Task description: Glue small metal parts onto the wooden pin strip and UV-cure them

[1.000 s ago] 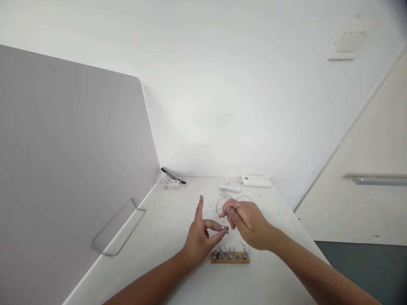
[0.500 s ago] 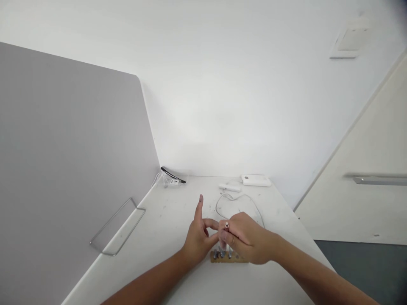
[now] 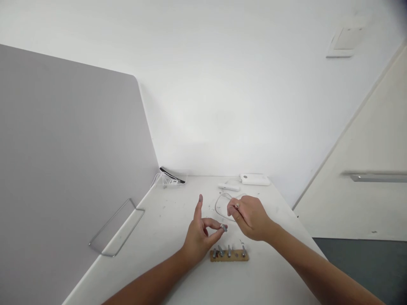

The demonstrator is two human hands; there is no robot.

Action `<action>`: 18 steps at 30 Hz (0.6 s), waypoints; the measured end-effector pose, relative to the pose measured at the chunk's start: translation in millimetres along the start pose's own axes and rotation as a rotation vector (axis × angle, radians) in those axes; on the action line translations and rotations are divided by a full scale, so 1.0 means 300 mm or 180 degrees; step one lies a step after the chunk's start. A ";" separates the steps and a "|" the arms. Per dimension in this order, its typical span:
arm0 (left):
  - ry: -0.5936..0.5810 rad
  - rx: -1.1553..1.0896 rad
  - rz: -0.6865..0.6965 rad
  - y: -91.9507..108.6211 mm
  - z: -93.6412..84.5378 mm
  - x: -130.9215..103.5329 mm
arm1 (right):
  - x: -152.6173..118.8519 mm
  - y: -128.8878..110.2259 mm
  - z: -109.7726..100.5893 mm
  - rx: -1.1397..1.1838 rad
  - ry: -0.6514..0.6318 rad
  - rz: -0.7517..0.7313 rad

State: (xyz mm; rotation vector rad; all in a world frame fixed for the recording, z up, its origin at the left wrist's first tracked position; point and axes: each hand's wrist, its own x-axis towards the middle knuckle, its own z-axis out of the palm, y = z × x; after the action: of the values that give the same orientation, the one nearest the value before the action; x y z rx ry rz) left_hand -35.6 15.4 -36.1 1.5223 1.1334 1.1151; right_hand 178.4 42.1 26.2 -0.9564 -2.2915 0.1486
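My left hand pinches a small grey metal piece between thumb and forefinger, its index finger pointing up. My right hand is closed around a thin tool whose shiny round end pokes out above the fist; the rest of it is hidden. It hangs above and to the right of the left hand, apart from it. Below both hands, a wooden block lies on the white table with several metal pieces standing in it.
Toward the back of the table are a white box-like device, a slim white object, a looped cable and a clear tray with a black strip. A wire frame sits at the left edge by a grey panel.
My right hand has moved up and right with the tool, away from my left hand. The small metal piece in my left fingers and the wooden block's right end now show.
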 end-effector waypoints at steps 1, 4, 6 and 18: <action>0.0022 0.0035 -0.0001 0.000 0.000 0.001 | -0.002 0.000 -0.001 0.0052 -0.0059 -0.0060; 0.0043 0.0091 0.0002 0.006 -0.002 0.001 | -0.001 -0.026 -0.017 0.0581 -0.0401 -0.0180; 0.0035 0.0097 0.0021 0.012 -0.004 0.000 | 0.002 -0.057 -0.029 0.1009 -0.0668 -0.0235; 0.0039 0.0137 0.0033 -0.005 -0.005 -0.005 | -0.009 -0.076 0.050 0.0656 0.0117 0.0080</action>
State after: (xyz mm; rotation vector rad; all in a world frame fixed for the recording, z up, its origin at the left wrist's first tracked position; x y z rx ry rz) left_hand -37.6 14.3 -37.4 1.5580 1.1657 1.1149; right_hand 157.2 25.7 20.7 -0.8740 -2.1818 0.3675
